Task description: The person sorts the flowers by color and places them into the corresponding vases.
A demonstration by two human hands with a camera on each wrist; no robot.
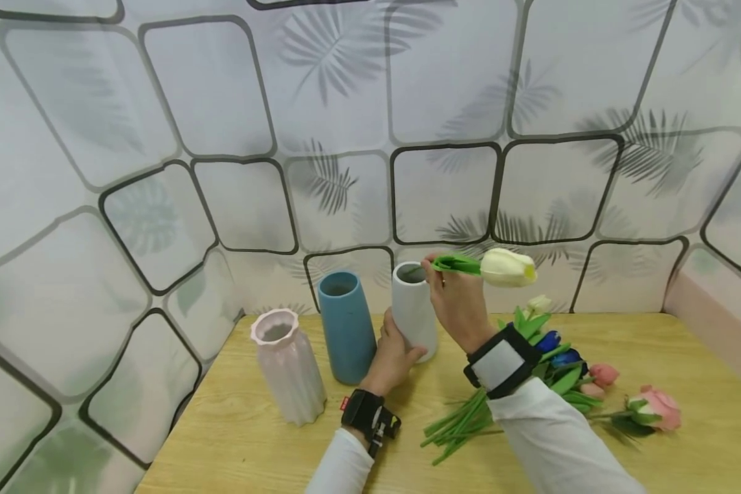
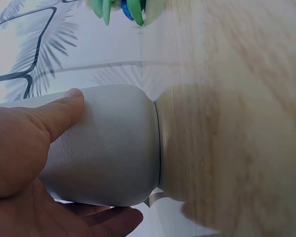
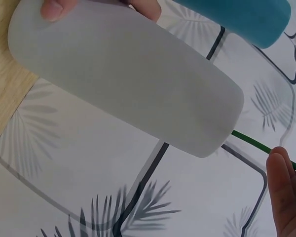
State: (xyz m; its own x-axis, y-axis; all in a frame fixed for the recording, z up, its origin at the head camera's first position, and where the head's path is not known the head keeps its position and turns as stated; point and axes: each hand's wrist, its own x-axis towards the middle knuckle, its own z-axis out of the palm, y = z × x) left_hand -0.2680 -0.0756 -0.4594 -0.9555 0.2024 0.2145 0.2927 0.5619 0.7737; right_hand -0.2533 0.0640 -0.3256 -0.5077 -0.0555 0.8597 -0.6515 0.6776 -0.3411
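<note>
A white vase [image 1: 416, 317] stands upright on the wooden table. My left hand [image 1: 393, 360] holds it low on its side, thumb and fingers around the body, as the left wrist view shows on the vase [image 2: 111, 143]. Up at the vase's mouth, my right hand [image 1: 460, 305] pinches a white tulip [image 1: 506, 267] by its green stem. The bloom points right, out past the hand. In the right wrist view the stem [image 3: 250, 139] runs from the fingers to the vase's rim, where its end is hidden.
Left of the white vase stand a blue vase [image 1: 348, 333] and a pink fluted vase [image 1: 291, 374]. A bunch of artificial flowers [image 1: 463, 424] with blue, pink and white blooms lies under the right forearm. One pink rose [image 1: 659, 408] lies farther right. Patterned cloth [image 1: 339, 206] hangs behind.
</note>
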